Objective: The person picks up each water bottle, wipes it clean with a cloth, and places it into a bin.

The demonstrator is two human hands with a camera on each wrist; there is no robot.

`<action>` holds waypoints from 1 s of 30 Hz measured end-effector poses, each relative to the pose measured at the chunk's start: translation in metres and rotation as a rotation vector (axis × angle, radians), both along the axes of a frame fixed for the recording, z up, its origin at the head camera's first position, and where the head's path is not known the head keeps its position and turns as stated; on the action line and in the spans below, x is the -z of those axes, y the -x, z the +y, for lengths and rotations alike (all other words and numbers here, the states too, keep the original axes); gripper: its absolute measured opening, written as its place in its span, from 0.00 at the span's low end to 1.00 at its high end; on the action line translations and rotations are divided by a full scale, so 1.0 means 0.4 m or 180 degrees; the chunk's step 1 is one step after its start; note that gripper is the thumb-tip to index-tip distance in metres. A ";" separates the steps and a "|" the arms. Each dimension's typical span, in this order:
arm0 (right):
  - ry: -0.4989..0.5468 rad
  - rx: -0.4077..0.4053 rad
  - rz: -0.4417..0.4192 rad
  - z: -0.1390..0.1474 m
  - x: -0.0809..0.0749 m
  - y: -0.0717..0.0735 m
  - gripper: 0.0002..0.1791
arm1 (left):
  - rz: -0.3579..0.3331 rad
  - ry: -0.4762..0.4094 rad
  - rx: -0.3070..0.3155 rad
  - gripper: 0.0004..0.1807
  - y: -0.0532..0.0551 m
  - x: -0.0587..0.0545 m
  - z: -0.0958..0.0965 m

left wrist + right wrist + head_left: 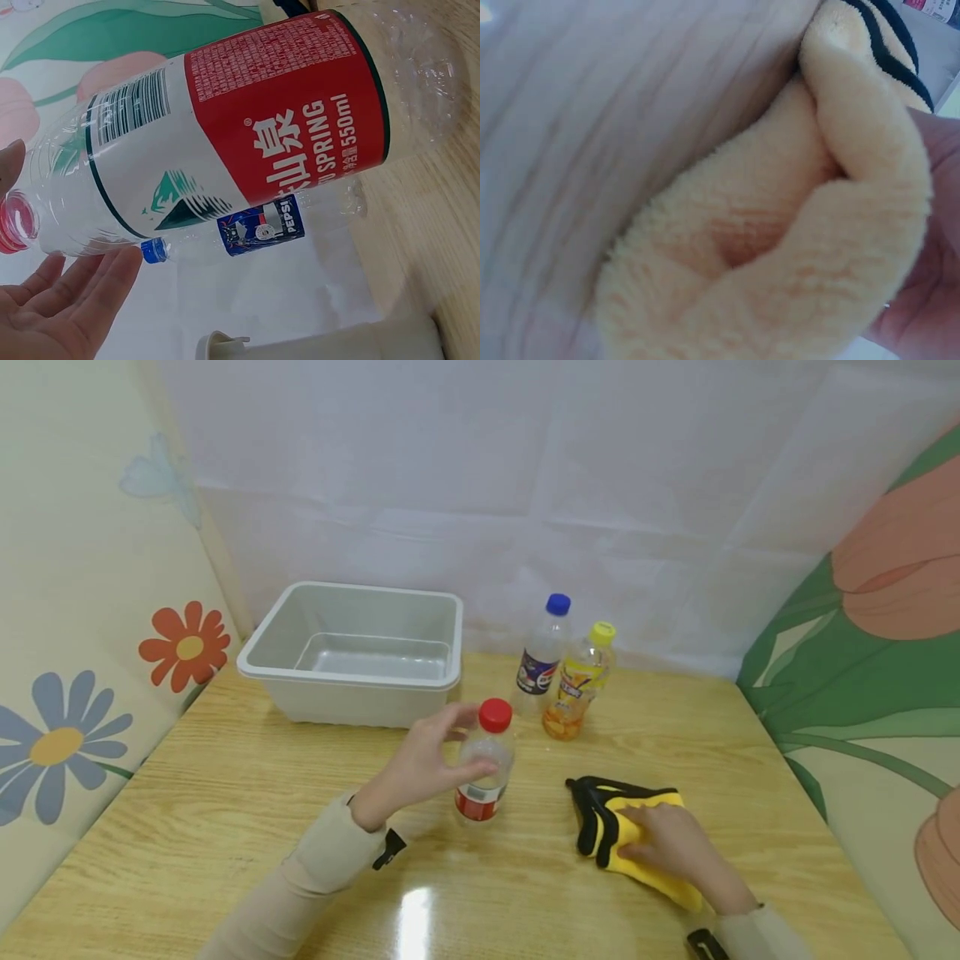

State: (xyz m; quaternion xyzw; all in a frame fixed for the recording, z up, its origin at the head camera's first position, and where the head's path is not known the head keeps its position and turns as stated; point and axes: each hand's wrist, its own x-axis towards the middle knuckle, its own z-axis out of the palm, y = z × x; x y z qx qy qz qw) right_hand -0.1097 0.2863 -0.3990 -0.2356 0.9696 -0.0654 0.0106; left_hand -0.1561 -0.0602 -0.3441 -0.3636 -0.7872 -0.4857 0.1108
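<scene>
A clear plastic water bottle (487,747) with a red cap and red-and-white label stands upright on the table. My left hand (427,762) is around its upper part, thumb in front and fingers on the far side. In the left wrist view, the fingers of the left hand (71,304) are nearly straight beside the bottle (225,127); whether they touch it is unclear. My right hand (671,843) grips a folded yellow cloth (652,881) with black edging on the table. The plush cloth (780,247) bunches up in the right wrist view, partly hiding the fingers.
A grey-white plastic tub (375,697) sits at the back left. Behind my hands, a Pepsi bottle with a blue cap (540,664) and a yellow-capped bottle (577,689) stand side by side. White sheeting (450,460) hangs behind the wooden table (247,768).
</scene>
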 end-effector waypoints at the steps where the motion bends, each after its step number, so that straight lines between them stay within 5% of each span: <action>1: 0.0001 -0.0002 0.0013 -0.002 -0.001 -0.002 0.25 | -0.0051 -0.0017 -0.0010 0.33 -0.001 0.000 -0.001; 13: 0.0252 0.0203 0.0189 -0.016 -0.013 -0.019 0.16 | 0.0003 -0.0153 0.0012 0.30 -0.003 0.004 -0.007; 26: 0.1316 0.0155 0.0913 -0.017 -0.021 -0.013 0.17 | -0.0111 -0.0242 0.0131 0.34 -0.001 0.016 -0.024; 30: 0.1631 0.0242 0.0913 -0.024 -0.033 -0.009 0.19 | -0.0136 -0.0244 0.0124 0.34 -0.001 0.027 -0.031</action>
